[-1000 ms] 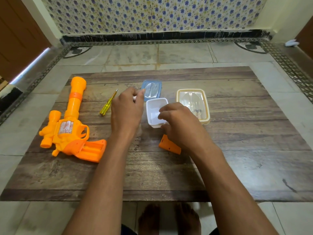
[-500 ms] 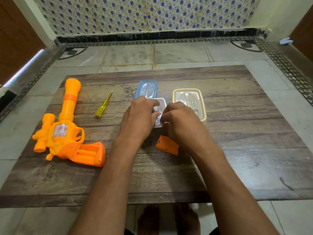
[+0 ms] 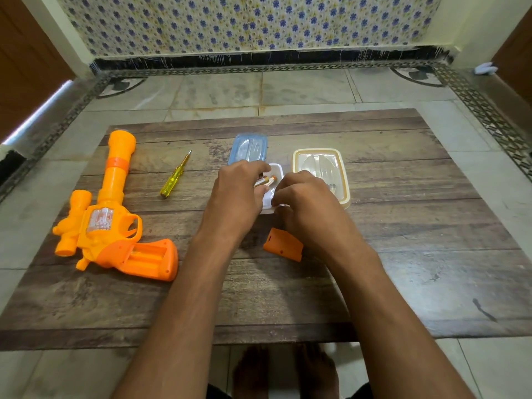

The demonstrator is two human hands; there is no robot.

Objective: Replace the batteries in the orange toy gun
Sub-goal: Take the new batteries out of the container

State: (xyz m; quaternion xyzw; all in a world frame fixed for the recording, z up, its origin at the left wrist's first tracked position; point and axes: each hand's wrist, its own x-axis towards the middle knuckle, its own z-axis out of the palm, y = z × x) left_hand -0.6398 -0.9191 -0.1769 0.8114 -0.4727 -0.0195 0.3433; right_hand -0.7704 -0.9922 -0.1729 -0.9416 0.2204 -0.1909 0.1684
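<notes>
1. Head view, toy gun [image 3: 112, 226]: orange plastic, lying on its side at the left of the table [image 3: 403, 283], long barrel pointing away from the person. A darker orange band rings the barrel; a clear panel with silvery and red print sits on the body; a small scope-like tube runs along its left side. The grip is a deeper orange and points right, toward the person's left forearm.
2. Battery bay [image 3: 146, 256]: open in the grip, two parallel slots showing, no cells seen inside.
3. Cover [image 3: 283, 244]: orange, loose on the table near the right wrist, well apart from the gun.
4. Batteries [image 3: 266, 181]: two seen, gold and white with orange ends, over the white tub [image 3: 276, 171].
5. Left hand [image 3: 239, 194]: fingers curled, pinching the batteries above the tub.
6. Right hand [image 3: 308, 200]: fingers curled at the tub's near right edge; whether it grips the tub or only rests on it cannot be told.
7. Blue lid [image 3: 249, 146]: flat on the table, just behind the tub.
8. Cream box [image 3: 321, 174]: clear lid on, just right of the tub; contents unclear.
9. Screwdriver [image 3: 175, 175]: yellow translucent handle, lying between gun and tub, tip pointing away.
</notes>
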